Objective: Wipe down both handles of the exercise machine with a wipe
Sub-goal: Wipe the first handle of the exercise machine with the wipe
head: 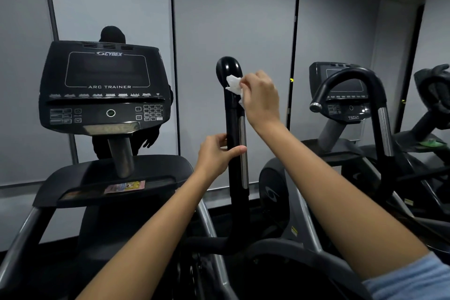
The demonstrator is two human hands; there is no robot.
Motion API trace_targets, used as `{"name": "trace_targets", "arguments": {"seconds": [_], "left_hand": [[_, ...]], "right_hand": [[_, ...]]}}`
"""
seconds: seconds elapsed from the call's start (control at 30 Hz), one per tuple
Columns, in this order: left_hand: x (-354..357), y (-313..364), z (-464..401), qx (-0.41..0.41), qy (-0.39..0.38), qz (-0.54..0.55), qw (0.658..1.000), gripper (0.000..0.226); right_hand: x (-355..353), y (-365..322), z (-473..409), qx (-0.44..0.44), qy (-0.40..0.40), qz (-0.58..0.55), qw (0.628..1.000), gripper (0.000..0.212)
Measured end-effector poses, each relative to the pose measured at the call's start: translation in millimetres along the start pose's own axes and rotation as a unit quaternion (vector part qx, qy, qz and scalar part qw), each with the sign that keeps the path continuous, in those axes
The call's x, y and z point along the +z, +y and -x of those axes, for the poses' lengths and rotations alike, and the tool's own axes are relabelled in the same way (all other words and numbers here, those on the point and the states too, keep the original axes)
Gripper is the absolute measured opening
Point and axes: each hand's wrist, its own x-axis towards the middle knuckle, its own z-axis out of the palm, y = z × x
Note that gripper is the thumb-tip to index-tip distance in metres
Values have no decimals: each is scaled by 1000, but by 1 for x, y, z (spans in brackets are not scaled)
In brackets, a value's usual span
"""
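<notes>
**Wipe on top of centre handle, other hand bracing the shaft**

Right hand (259, 95), centre frame: fingers curled, pinching a crumpled white wipe (234, 85) and pressing it against the rounded top of the upright black handle (235, 129). Wipe sits just below the handle's glossy cap, on its right side.

Left hand (216, 153), just below centre: wrapped round the same handle lower down, thumb across the front at the level of the silver strip (242, 151) that runs down the handle's right edge. Holding the shaft, nothing else in it.

Both forearms come in from the bottom of the frame; light blue sleeve (411, 277) at lower right.

Left of frame: machine console (104, 85), marked CYBEX / ARC TRAINER, screen dark, on a grey post above a black tray with a coloured card (125, 186) lying on it.

Right of frame: second machine's console (341, 90), partly behind a curved black hooked handle (350, 78) with a chrome end. Something green (432, 143) on a ledge at far right, too blurred to identify.

Background: grey wall panels (233, 19) split by dark vertical strips.
</notes>
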Motion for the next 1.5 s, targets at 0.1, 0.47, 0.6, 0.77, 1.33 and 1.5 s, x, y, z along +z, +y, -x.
{"name": "trace_targets", "arguments": {"seconds": [0.1,0.47,0.6,0.77,1.33,1.5], "left_hand": [[1,-1,1,5,-2,-2,1000,35],[-1,-2,0,6,-6,-2,1000,35],[-1,-1,-1,10,-10,2,1000,38],[-1,0,-1,-1,-13,14,1000,35],[1,-4,0,20,-7,-17,1000,24],[1,-7,-1,18,-10,-15,1000,44]], "right_hand": [[3,0,19,-41,-23,1,999,23],[14,-9,-26,-72,-37,134,988,15],[4,1,21,-203,25,206,957,31],[-6,11,24,-276,-1,197,941,28],[6,-13,28,-378,-39,344,859,26],[2,-25,-16,-291,-9,294,910,33]]}}
